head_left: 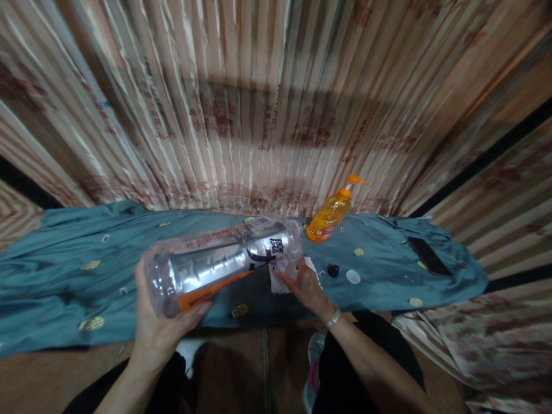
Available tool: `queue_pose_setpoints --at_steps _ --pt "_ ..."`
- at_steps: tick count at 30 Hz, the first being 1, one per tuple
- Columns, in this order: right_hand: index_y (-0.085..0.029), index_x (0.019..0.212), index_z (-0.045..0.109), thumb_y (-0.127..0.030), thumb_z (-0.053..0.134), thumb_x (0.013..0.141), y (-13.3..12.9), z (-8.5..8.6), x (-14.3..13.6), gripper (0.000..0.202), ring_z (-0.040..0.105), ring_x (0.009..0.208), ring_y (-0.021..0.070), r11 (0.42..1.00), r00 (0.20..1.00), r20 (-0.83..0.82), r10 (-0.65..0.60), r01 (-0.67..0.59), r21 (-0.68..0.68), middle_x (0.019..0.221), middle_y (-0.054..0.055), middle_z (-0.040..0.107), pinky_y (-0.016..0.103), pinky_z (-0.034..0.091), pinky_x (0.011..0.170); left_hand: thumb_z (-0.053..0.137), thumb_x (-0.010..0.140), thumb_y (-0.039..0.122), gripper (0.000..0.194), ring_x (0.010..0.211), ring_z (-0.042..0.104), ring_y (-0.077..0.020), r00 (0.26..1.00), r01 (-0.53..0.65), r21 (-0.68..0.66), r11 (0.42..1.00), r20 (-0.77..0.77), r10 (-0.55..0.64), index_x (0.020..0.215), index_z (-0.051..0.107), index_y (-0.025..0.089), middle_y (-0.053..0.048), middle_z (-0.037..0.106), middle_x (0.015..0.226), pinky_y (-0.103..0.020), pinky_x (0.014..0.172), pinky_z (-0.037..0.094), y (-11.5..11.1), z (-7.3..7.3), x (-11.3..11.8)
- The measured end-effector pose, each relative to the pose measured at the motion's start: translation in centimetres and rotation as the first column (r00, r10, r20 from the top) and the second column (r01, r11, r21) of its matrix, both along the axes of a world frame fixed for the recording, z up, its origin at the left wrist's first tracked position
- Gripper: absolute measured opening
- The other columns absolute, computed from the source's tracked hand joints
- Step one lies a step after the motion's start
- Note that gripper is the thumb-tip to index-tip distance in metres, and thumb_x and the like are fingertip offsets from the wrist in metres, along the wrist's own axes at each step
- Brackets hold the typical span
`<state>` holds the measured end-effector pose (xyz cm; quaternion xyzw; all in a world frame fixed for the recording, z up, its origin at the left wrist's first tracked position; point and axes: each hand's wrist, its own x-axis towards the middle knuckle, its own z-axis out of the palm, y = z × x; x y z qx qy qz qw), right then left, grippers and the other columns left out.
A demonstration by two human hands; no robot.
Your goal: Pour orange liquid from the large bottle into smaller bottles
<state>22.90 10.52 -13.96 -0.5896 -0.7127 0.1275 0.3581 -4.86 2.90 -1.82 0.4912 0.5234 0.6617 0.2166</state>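
Observation:
A large clear plastic bottle (pixel 215 261) with a silver and orange label lies tilted across the middle of the view, its base toward the left. My left hand (pixel 159 322) is wrapped around the base end, with the thumb along the orange strip. Close under the neck end, the fingers of my right hand (pixel 308 287) close on a small clear plastic thing (pixel 294 253), whose kind I cannot make out. A white cloth or tissue (pixel 280 284) with a scalloped edge lies beneath that hand. Right of it are a small black cap (pixel 333 270) and a white round lid (pixel 353 276).
A pump bottle (pixel 328 217) of orange liquid stands at the back, and a dark phone (pixel 429 256) lies at the right. Everything rests on a narrow surface covered with a wrinkled teal cloth (pixel 375 287). Behind it hangs a striped curtain (pixel 259 115).

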Motion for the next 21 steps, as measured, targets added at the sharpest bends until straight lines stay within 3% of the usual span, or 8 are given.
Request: queue_pose_setpoints --at_steps 7,12,16,21 --pt "-0.020 0.126 0.057 -0.033 0.074 0.083 0.0 0.3 -0.1 0.047 0.075 0.091 0.0339 0.999 0.999 -0.033 0.003 -0.004 -0.047 0.100 0.014 0.077 0.052 0.065 0.077 0.094 0.041 0.040 0.102 0.136 0.050 -0.0471 0.999 0.014 -0.024 1.000 0.037 -0.013 0.135 0.053 0.036 -0.009 0.055 0.141 -0.071 0.119 0.032 0.0 -0.7 -0.3" --pt "-0.022 0.129 0.055 -0.032 0.075 0.083 0.1 0.3 0.0 0.051 0.076 0.091 0.0329 0.999 0.999 -0.036 0.015 -0.017 -0.037 0.100 0.013 0.077 0.050 0.065 0.076 0.093 0.044 0.040 0.103 0.140 0.046 -0.0445 1.000 0.025 0.008 1.000 0.018 -0.025 0.138 0.051 0.036 -0.008 0.053 0.146 -0.068 0.122 0.029 0.2 -1.2 -0.5" --pt "-0.021 0.129 0.055 -0.031 0.074 0.083 0.1 0.3 -0.1 0.051 0.076 0.091 0.0328 0.999 0.999 -0.034 0.016 -0.017 -0.028 0.102 0.013 0.077 0.050 0.065 0.076 0.094 0.042 0.042 0.104 0.135 0.051 -0.0446 1.000 0.001 0.025 1.000 -0.008 -0.001 0.138 0.053 0.035 -0.008 0.056 0.143 -0.066 0.119 0.036 0.2 -1.3 -0.5" --pt "-0.021 0.122 0.057 -0.032 0.076 0.083 0.1 0.5 -0.3 0.045 0.076 0.093 0.0321 0.999 0.998 -0.059 0.014 -0.017 -0.043 0.102 0.013 0.077 0.049 0.065 0.079 0.092 0.048 0.037 0.100 0.140 0.046 -0.0414 1.000 0.027 0.009 1.000 0.001 -0.027 0.139 0.050 0.037 -0.005 0.053 0.148 -0.066 0.123 0.029 0.0 -1.3 -0.4"
